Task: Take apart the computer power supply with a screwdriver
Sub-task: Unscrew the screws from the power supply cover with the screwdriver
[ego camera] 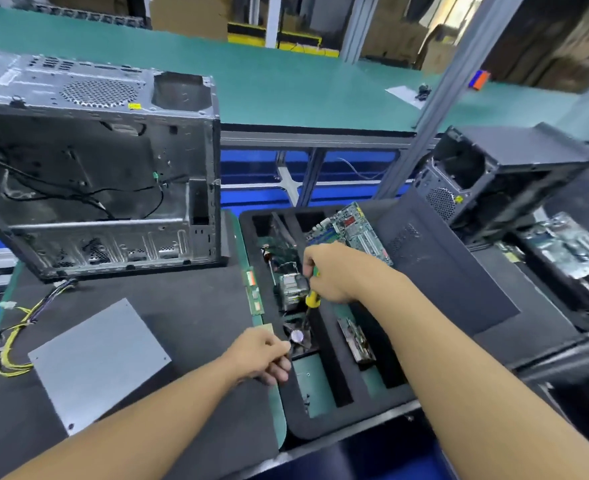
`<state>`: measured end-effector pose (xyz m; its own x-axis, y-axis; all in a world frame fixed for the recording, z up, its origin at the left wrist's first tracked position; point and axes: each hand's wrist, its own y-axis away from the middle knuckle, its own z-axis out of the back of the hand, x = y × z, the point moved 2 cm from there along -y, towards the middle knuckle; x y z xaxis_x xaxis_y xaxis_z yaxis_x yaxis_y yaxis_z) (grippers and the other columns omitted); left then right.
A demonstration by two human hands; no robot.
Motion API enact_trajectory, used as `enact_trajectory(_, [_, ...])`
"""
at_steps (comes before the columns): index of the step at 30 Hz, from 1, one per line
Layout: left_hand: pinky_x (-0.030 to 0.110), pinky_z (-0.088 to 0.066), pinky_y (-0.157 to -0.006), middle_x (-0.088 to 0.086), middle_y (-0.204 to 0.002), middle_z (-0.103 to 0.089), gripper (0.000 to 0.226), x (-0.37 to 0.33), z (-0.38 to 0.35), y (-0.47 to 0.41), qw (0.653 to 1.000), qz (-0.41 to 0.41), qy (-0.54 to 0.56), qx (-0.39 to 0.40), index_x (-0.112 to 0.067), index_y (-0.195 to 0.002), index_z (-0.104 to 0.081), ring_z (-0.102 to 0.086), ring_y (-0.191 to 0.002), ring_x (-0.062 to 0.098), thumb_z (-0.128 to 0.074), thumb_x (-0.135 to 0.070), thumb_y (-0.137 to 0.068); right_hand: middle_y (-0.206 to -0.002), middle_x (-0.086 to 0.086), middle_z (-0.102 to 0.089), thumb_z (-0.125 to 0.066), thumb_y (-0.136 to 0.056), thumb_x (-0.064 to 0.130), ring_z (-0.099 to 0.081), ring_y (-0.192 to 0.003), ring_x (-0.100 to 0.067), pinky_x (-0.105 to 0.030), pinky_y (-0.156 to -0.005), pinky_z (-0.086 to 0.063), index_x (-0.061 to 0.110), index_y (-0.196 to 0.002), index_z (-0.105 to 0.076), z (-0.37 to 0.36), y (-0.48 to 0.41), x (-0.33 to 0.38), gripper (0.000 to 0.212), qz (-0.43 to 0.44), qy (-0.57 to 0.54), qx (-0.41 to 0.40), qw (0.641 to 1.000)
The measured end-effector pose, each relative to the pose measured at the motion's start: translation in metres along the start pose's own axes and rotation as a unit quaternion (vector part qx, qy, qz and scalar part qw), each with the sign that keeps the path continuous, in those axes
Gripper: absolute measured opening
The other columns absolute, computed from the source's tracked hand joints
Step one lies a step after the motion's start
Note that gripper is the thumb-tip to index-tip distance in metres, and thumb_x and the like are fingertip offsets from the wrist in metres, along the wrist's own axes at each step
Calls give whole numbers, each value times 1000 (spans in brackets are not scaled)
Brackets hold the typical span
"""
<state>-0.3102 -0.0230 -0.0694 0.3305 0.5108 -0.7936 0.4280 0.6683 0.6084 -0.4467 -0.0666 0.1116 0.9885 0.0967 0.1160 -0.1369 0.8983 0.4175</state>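
Head view. Landmark: the black foam tray point(334, 419), with compartments cut into it.

- My right hand point(334, 275) is reaching over the tray's middle compartments. Its fingers are wrapping round the yellow-and-green handle of the screwdriver point(312, 298). The shaft is pointing down into the tray, beside a finned heatsink point(291, 289). I judge I am either taking the tool out or setting it down here, since no screw is in reach of the tip.
- My left hand point(261, 356) is sitting at the tray's left rim. Its fingers are curling close together next to a small fan point(298, 337) in the near compartment. I cannot tell whether they are pinching anything. It looks to be steadying or dropping off a loose part.
- The power supply point(99, 362) is lying well left of the tray on the dark mat. Its plain grey face is up, and neither hand is touching it. Its yellow cable bundle point(19, 327) is trailing further left.
- A motherboard point(351, 233) is leaning in the tray's far compartment.
- A gutted computer case point(95, 174) is standing left of the tray, beyond the power supply.
- Judgement: the power supply itself is not yet opened.
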Motion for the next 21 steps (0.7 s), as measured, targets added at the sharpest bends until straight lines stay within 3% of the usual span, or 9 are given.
enact_trajectory(2, [22,-52,-50,11,-79,-69,17,-7,-19,-12,1000,1,19,-10,-3,-89,-59,-70,-68,20,-53,-14,-101,-96,0,-50,-48,-90,8,-51,-71,-18,-30,-58,-39,22,-99,-51,-3,13,-21,17,-22,-6,-4,1000])
enact_trajectory(5, [22,-45,-48,15,-76,-58,23,-23,-49,-29,1000,18,-15,11,-5,-77,-53,-59,-62,23,-48,-2,-99,-108,-5,-60,-50,-88,10,-51,-84,-25,-29,-69,-40,21,-102,-55,-11,33,-50,18,-54,-16,-3,998])
enact_trajectory(7, [23,-40,-53,11,-72,-55,32,-32,-58,-42,994,5,-106,1,-11,-65,-53,-54,-59,21,-49,-7,-97,-104,-4,-58,-50,-89,10,-49,-81,-23,-28,-62,-37,21,-102,-56,-16,45,-62,18,-64,-24,10,998])
enact_trajectory(10, [29,-40,-71,8,-83,-60,40,-46,-58,-52,945,-22,-321,-56,-12,-78,-65,-56,-82,24,-41,-33,-102,-88,3,-48,-48,-90,9,-45,-66,-14,-27,-51,-31,22,-100,-52,-21,56,-72,17,-70,-27,22,997])
enact_trajectory(12, [30,-42,-73,12,-83,-65,45,-51,-50,-53,926,-45,-365,-80,-11,-74,-62,-58,-90,29,-36,-34,-103,-80,7,-43,-48,-91,9,-44,-66,-11,-25,-49,-31,23,-98,-50,-23,56,-75,16,-74,-34,20,996])
enact_trajectory(14, [28,-43,-70,8,-80,-68,41,-51,-36,-48,915,-72,-387,-83,-18,-67,-59,-59,-91,30,-40,-33,-100,-80,7,-44,-47,-91,9,-49,-73,-19,-26,-50,-33,23,-99,-51,-23,53,-72,16,-72,-47,17,996])
enact_trajectory(16, [29,-47,-86,-1,-112,-72,27,-48,-12,-40,879,-105,-463,-53,-29,-98,-71,-60,-110,26,-46,-39,-98,-85,4,-49,-47,-91,8,-53,-79,-23,-29,-53,-37,23,-99,-51,-20,49,-65,17,-60,-53,13,997])
enact_trajectory(18, [32,-34,-110,-14,-145,-53,36,-40,20,-28,809,-130,-572,15,-41,-129,-60,-48,-132,15,-52,-49,-95,-93,-1,-54,-46,-91,8,-55,-81,-24,-31,-59,-41,23,-97,-51,-17,44,-55,18,-43,-54,13,998])
enact_trajectory(21, [47,-6,-120,-21,-161,-21,59,-22,79,-1,735,-68,-670,77,-50,-136,-49,-15,-150,6,-57,-71,-82,-92,1,-54,-45,-91,7,-53,-72,-19,-29,-54,-39,25,-96,-50,-14,35,-35,19,-16,-57,19,998])
